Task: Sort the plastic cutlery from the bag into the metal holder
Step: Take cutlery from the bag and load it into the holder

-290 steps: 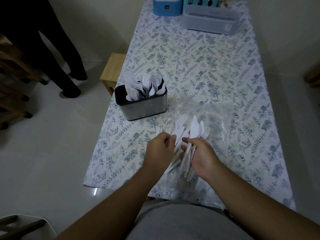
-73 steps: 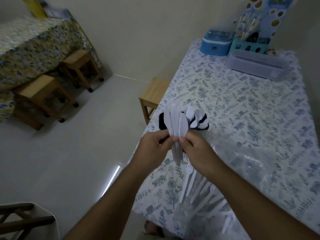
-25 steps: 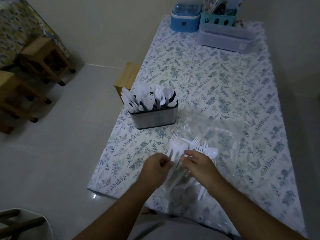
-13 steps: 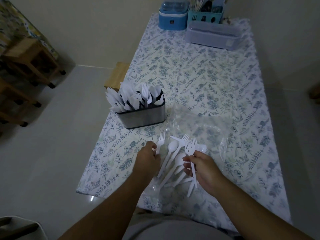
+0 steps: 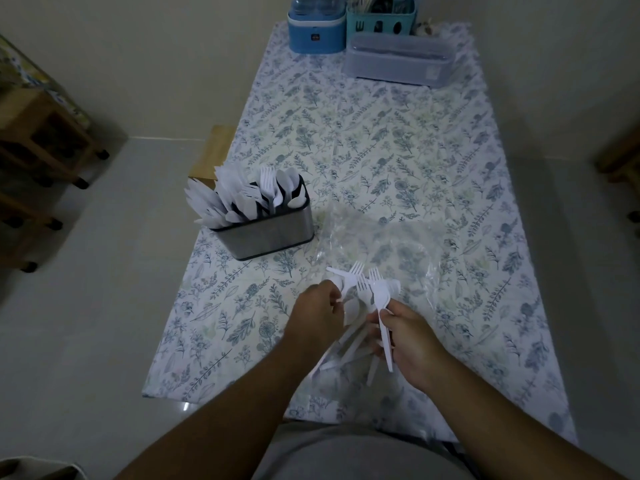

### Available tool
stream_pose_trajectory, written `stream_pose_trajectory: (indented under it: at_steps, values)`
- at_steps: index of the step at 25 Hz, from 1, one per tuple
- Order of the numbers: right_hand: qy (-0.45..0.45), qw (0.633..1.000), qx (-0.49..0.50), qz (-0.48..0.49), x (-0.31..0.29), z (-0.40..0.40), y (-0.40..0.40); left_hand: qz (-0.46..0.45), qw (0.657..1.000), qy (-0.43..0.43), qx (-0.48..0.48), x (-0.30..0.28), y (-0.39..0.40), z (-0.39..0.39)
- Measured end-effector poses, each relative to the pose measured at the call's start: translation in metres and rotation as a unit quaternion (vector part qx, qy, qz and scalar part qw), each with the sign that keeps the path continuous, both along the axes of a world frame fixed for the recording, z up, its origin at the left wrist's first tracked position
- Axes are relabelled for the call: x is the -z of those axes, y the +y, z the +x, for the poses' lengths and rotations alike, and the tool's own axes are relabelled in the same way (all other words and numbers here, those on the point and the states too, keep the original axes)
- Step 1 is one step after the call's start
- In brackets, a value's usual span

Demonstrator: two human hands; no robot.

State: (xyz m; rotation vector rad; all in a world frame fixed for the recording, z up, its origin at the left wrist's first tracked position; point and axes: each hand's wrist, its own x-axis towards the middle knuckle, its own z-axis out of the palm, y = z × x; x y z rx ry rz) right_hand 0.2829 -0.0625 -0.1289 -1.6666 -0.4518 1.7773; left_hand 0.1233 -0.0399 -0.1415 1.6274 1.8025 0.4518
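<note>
A metal holder (image 5: 273, 232) stands on the floral tablecloth at the left, packed with white plastic knives, forks and spoons. A clear plastic bag (image 5: 381, 244) lies crumpled to its right. At the near end of the bag lies a loose pile of white cutlery (image 5: 356, 289), forks and spoons. My right hand (image 5: 408, 336) grips a white spoon (image 5: 381, 296) by its handle, bowl pointing away. My left hand (image 5: 318, 315) curls its fingers on a piece in the pile; which piece is hidden.
At the far end of the table (image 5: 381, 133) stand a blue box (image 5: 317, 24), a teal basket (image 5: 381, 19) and a clear lidded container (image 5: 398, 60). A wooden stool (image 5: 211, 154) is beside the table's left edge. Wooden furniture (image 5: 45, 150) sits at the far left.
My right hand has lifted a spoon by its handle out of the pile. My left hand moved right, into the cutlery. The view tilted slightly.
</note>
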Motion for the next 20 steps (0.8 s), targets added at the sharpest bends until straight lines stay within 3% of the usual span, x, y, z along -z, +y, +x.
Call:
stream_pose_trajectory:
  at_steps: [3, 5, 12, 14, 17, 20]
  values:
    - [-0.005, 1.0, 0.003, 0.001, -0.004, 0.007, -0.004, -0.02, 0.997, 0.074, 0.033, 0.008, 0.011, 0.004]
    - [-0.007, 1.0, 0.006, 0.01, -0.008, 0.008, -0.005, -0.029, 0.996, 0.077, 0.025, 0.007, 0.014, 0.005]
    - [0.029, 0.999, 0.039, -0.002, 0.001, 0.003, -0.006, -0.122, 0.985, -0.054, -0.109, -0.032, -0.028, -0.025]
    - [0.046, 0.998, 0.031, -0.006, 0.005, -0.003, -0.007, -0.136, 0.971, -0.135, -0.142, -0.036, -0.044, -0.023]
    - [0.091, 0.996, 0.006, 0.018, 0.002, -0.011, -0.011, -0.116, 0.968, -0.197, -0.102, -0.031, -0.047, -0.004]
    - [0.073, 0.997, 0.01, 0.027, -0.001, -0.004, -0.012, -0.087, 0.978, -0.187, -0.021, -0.024, -0.033, 0.016]
